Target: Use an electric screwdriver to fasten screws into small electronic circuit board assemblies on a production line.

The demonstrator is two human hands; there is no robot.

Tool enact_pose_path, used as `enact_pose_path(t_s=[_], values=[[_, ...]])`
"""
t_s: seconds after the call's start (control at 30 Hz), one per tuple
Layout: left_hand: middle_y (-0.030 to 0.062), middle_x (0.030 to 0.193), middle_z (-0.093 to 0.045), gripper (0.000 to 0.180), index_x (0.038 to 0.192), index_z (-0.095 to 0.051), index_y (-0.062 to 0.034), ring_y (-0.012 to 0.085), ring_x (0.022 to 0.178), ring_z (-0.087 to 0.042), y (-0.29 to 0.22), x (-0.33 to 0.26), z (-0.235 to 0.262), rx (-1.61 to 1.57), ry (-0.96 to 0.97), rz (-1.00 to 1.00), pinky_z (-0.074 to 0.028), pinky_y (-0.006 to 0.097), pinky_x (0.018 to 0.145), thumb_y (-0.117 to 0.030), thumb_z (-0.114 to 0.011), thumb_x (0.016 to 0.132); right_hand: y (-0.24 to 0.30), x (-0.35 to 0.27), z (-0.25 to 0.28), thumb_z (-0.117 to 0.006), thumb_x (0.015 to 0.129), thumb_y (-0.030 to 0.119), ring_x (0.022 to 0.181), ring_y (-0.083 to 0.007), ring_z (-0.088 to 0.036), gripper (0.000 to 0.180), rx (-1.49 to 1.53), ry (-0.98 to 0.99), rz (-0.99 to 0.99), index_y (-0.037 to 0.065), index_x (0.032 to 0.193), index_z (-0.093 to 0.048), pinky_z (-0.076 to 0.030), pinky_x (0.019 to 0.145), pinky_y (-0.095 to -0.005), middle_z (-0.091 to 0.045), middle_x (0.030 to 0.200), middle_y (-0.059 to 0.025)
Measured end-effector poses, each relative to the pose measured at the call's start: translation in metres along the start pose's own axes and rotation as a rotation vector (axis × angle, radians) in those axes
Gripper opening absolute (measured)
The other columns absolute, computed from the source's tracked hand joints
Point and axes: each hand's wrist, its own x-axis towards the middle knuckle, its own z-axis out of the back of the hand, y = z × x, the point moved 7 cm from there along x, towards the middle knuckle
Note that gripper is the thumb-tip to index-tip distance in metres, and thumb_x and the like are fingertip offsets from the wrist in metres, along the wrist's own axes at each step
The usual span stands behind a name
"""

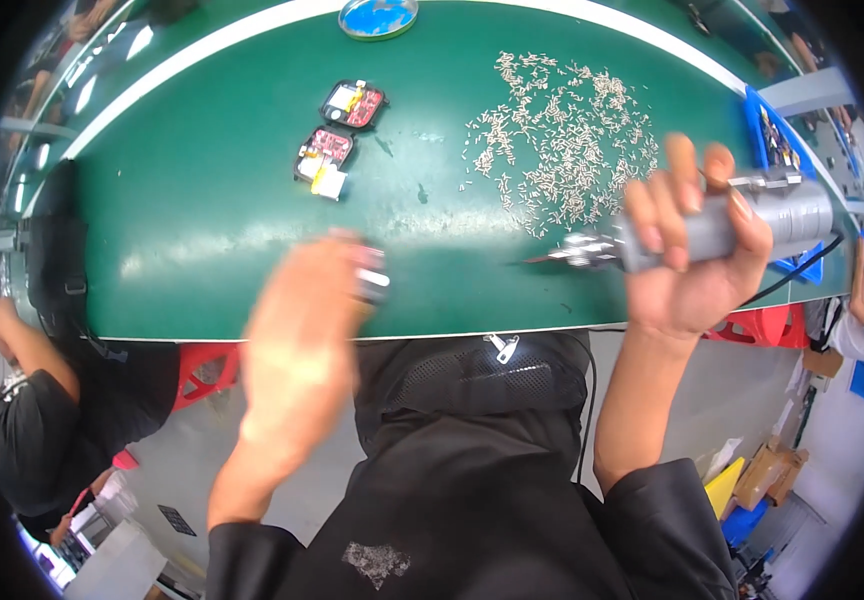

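Observation:
My right hand (687, 245) is wrapped around a grey electric screwdriver (782, 218), held sideways above the table's right part with its thin bit pointing left. My left hand (307, 310), smeared by motion, is closed at the near edge of the table. A small dark object with a shiny, pale edge (374, 278) shows at its fingertips; its kind is too blurred to tell. Beyond that hand lie two open black device housings, one nearer (324, 155) and one farther (354, 104), with red circuit boards and yellow tape inside. Many small silvery screws (577, 145) are scattered over the right half.
A round dish with blue contents (378, 18) sits at the far edge of the green table (182, 210). At the right edge stands a blue bin (760, 112) holding small parts. A black cable (802, 268) trails from the screwdriver. Another person (32, 400) sits at the left.

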Motion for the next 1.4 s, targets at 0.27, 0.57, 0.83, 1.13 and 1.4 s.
enact_pose_path(t_s=[0.27, 0.57, 0.83, 1.13, 1.4], values=[[0.0173, 0.119, -0.055, 0.042, 0.114, -0.06, -0.0009, 0.0345, 0.109, -0.054, 0.011, 0.028, 0.014, -0.024, -0.28, 0.079, -0.045, 0.043, 0.091, 0.005, -0.068, 0.073, 0.025, -0.051, 0.066, -0.051, 0.087, 0.018, 0.045, -0.0106, -0.035, 0.016, 0.174, -0.296, 0.089, 0.002, 0.09, -0.048, -0.036, 0.053, -0.0276, -0.041, 0.074, -0.0062], [0.0082, 0.089, -0.059, 0.022, 0.092, -0.063, 0.0015, 0.0245, 0.078, -0.059, -0.027, 0.085, -0.021, -0.063, -0.155, -0.157, -0.048, 0.037, 0.068, 0.003, -0.071, 0.071, 0.023, -0.053, 0.068, -0.048, 0.088, 0.019, 0.045, -0.0106, -0.037, 0.016, 0.194, -0.225, 0.087, 0.003, 0.091, -0.051, -0.037, 0.052, -0.0277, -0.045, 0.074, -0.0066], [0.0106, 0.085, -0.057, 0.019, 0.088, -0.058, 0.0014, 0.0274, 0.076, -0.057, -0.03, 0.089, -0.019, -0.04, -0.156, -0.237, -0.046, 0.038, 0.067, 0.008, -0.067, 0.072, 0.023, -0.057, 0.067, -0.047, 0.089, 0.019, 0.046, -0.0102, -0.037, 0.016, 0.24, -0.216, 0.078, 0.003, 0.091, -0.049, -0.037, 0.053, -0.0284, -0.044, 0.074, -0.0064], [0.0115, 0.082, -0.056, 0.009, 0.084, -0.055, 0.0036, 0.0229, 0.072, -0.055, -0.03, 0.074, -0.013, -0.299, -0.19, -0.015, -0.044, 0.032, 0.064, 0.008, -0.061, 0.079, 0.026, -0.059, 0.068, -0.046, 0.089, 0.019, 0.046, -0.0112, -0.038, 0.017, 0.213, -0.251, 0.108, 0.003, 0.091, -0.048, -0.037, 0.053, -0.0285, -0.044, 0.074, -0.0066], [0.0142, 0.089, -0.061, 0.005, 0.089, -0.057, 0.0056, 0.0141, 0.075, -0.056, -0.061, 0.028, -0.037, -1.622, -0.044, 0.389, -0.046, 0.024, 0.068, 0.001, -0.058, 0.089, 0.032, -0.056, 0.006, -0.051, 0.087, 0.015, 0.045, -0.0084, -0.039, 0.012, 0.291, -0.185, 0.22, 0.004, 0.091, -0.046, -0.037, 0.053, -0.0264, -0.042, 0.074, -0.004]])
